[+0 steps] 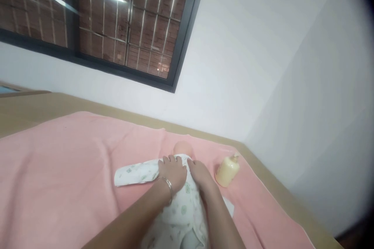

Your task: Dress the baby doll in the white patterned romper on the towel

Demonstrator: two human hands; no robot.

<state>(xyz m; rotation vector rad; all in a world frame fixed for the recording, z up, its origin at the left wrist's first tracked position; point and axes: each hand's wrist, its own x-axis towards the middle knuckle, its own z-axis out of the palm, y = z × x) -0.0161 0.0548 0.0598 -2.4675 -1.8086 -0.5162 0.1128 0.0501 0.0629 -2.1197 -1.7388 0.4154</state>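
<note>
A small figure that looks like a baby doll lies on the pink blanket, its round head farthest from me. It wears a white baby garment printed with green shapes, and one sleeve stretches out to the left. My left hand, a bangle at its wrist, rests on the garment at the upper chest with its fingers spread. At the other side of the collar, my right hand grips the garment's edge between thumb and fingers; most of those fingers are hidden. The garment's lower end opens near the bottom edge.
A pale yellow pump bottle stands on the pink blanket, just right of my right hand. Part of a white cloth shows beside my right forearm. The tan table edge runs along a white wall below a barred window.
</note>
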